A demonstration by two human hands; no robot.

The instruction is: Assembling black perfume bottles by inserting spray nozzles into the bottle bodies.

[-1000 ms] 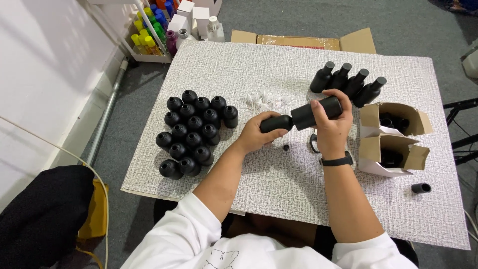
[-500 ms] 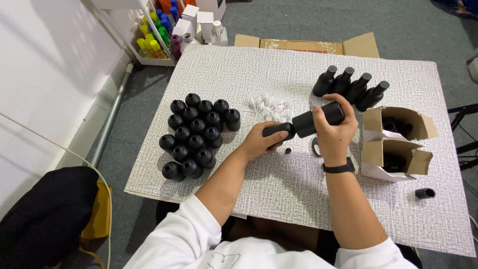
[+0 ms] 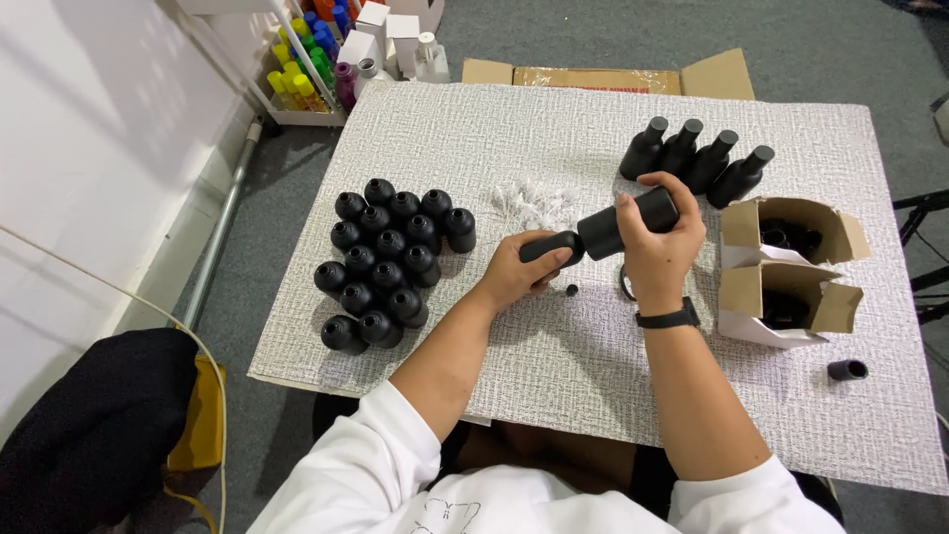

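a black bottle (image 3: pixel 625 222) is gripped sideways by the right hand (image 3: pixel 664 249); its black cap (image 3: pixel 547 244) at 9 o'clock is pinched by the left hand (image 3: pixel 516 273) above the worktop (image 3: pixel 554 129).

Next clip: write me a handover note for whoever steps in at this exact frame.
Left hand: grip closed on the black cap.
Right hand: grip closed around the black bottle, held sideways above the table, cap at its neck.
Done, judging by layout: four capped bottles stand at the back right.
Left: cluster of uncapped bottles on the left; white inserts mid-table; one loose cap at right; two open cardboard boxes.
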